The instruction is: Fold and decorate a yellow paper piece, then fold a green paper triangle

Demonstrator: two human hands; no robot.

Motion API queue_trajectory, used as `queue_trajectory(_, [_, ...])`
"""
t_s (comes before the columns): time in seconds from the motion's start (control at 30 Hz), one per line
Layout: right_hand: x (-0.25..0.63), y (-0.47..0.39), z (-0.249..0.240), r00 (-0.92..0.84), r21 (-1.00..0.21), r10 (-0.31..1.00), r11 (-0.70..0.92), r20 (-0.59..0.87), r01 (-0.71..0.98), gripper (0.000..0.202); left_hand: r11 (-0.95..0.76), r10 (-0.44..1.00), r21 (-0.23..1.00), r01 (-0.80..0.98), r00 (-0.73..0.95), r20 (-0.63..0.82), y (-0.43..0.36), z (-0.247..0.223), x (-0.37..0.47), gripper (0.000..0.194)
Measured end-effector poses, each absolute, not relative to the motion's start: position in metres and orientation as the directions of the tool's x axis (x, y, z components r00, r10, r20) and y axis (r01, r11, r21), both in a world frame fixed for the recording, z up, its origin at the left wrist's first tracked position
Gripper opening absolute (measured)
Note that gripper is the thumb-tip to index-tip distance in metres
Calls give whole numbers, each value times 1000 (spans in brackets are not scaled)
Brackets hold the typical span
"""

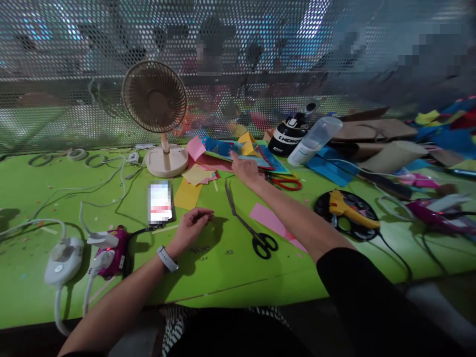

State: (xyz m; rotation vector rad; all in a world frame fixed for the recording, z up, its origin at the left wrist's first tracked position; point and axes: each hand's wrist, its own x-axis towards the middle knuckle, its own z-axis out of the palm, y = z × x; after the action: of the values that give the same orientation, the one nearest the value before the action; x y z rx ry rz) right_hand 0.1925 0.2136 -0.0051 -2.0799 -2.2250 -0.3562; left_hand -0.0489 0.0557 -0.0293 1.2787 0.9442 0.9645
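Head view: pointing with the nearer right hand (246, 170), forefinger (234, 157) extended, nothing visibly gripped, at blue card (216, 147) toward 10 o'clock, long axis roughly 10-to-4. Holding left hand (194, 224) toward 7 o'clock, loosely curled, unclear whether empty.

Head view, forward-down over tabletop (208, 277)

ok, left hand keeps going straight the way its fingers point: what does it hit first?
Likely the blades of the black-handled scissors, just beyond the left hand's fingertips. Hand height is unclear from this one view, so it might pass over them.
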Motion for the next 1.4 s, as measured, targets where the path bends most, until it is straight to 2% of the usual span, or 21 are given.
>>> queue_trajectory(0.07, [194,214,-5,-69,70,962,52,263,996,55,42,945,998,-46,327,-25,56,-30,-49,22])
queue_trajectory(0.17, [200,210,-6,-220,27,927,222,305,975,49,43,942,998,-48,333,-25,56,-31,-50,22])
queue_trajectory(0.27, [207,206,-11,-358,50,893,359,271,932,44,54,941,997,-57,337,-32,56,-31,-50,23])
queue_trajectory(0.43, [214,210,-16,-451,90,872,442,191,892,40,50,941,996,-67,337,-25,57,-34,-50,25])
queue_trajectory(0.6, [212,217,-14,-432,146,893,414,125,898,46,36,939,998,-56,345,-14,58,-37,-51,21])
queue_trajectory(0.7, [209,218,-11,-395,171,910,372,128,912,41,25,937,999,-39,350,-10,58,-37,-51,20])
queue_trajectory(0.8, [207,218,-9,-376,182,914,348,152,920,44,22,937,999,-32,348,-10,58,-37,-52,21])
queue_trajectory(1.03, [211,221,-14,-497,196,859,470,121,861,39,24,932,999,-28,362,-13,58,-39,-52,23])
queue_trajectory(1.2, [205,225,-18,-485,206,866,457,118,865,69,29,933,999,-15,358,-21,58,-38,-53,22])
queue_trajectory(1.4, [197,225,-23,-429,230,894,394,128,890,43,12,933,1000,-25,360,-2,58,-40,-53,24])
